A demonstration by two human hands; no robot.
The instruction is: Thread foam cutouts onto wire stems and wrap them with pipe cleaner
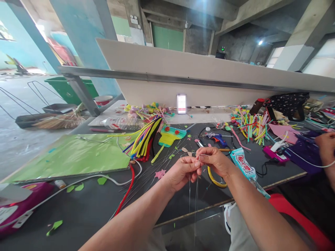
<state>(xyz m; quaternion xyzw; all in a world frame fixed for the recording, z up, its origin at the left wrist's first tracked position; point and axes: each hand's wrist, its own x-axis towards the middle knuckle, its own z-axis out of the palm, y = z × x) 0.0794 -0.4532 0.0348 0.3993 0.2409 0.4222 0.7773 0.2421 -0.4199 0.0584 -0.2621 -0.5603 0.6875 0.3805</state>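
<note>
My left hand (pixel 185 169) and my right hand (pixel 213 159) meet over the front of the dark table, fingertips pinched together. Thin wires (pixel 196 195) run from between them and hang down past the table edge; the fingers hide the gripped part. More loose wires (pixel 154 181) lie spread to the left. Just behind my right hand rest scissors with a yellow handle (pixel 216 180), partly covered by it. Farther back are a blue glue gun (pixel 219 139) and a yellow and turquoise fuzzy craft piece (pixel 171 136) with two red flowers.
A bundle of pipe cleaners (pixel 145 141) lies on a green sheet (pixel 78 157) at left. More cut pipe cleaners (pixel 251 125) are piled back right, past a turquoise packet (pixel 243 164). A phone (pixel 181 104) leans against the board. A co-worker's hand (pixel 326 144) shows at far right.
</note>
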